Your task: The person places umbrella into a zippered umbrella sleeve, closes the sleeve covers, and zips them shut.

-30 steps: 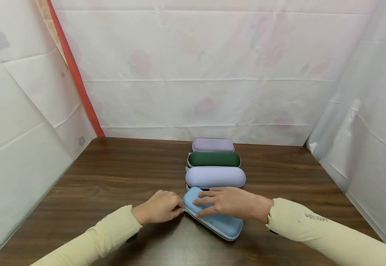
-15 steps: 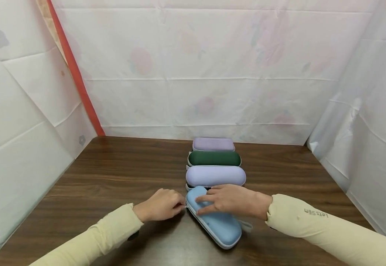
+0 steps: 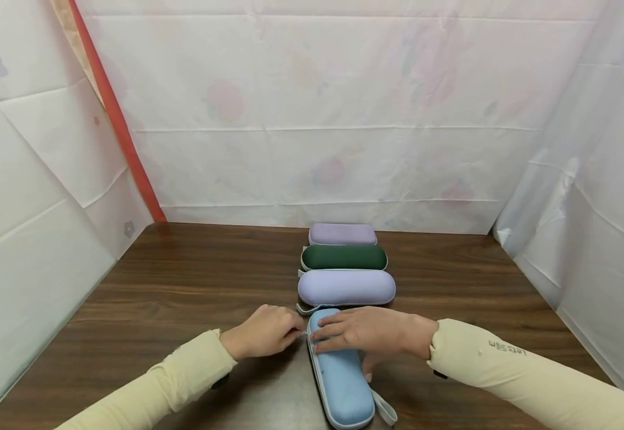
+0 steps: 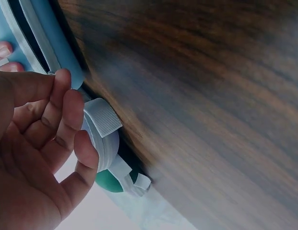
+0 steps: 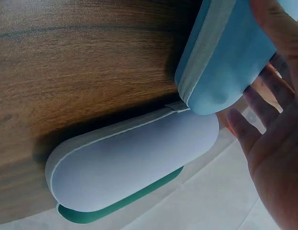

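Note:
A light blue zippered glasses case point(image 3: 346, 385) lies on the brown table point(image 3: 193, 280), its long side running towards me. My left hand point(image 3: 266, 330) is at its left side, thumb and forefinger pinching the zipper pull at the slider point(image 4: 51, 73). Beside the slider, the left wrist view shows a dark gap between the zipper's two edges. My right hand point(image 3: 373, 329) holds the case from the right, with fingers across the top and the thumb at the near right side. A strap loop point(image 3: 384, 409) sticks out near the case's front end.
Beyond the blue case, a lavender case point(image 3: 346, 288), a green case point(image 3: 344, 257) and a purple case point(image 3: 342, 233) lie in a row, long sides parallel. White patterned cloth point(image 3: 312, 119) hangs behind the table and at both sides.
The blue case has turned from a slant to almost straight towards me, its near end swinging left and closer. Its strap loop now shows. Both hands stay on it, with the left slightly further right.

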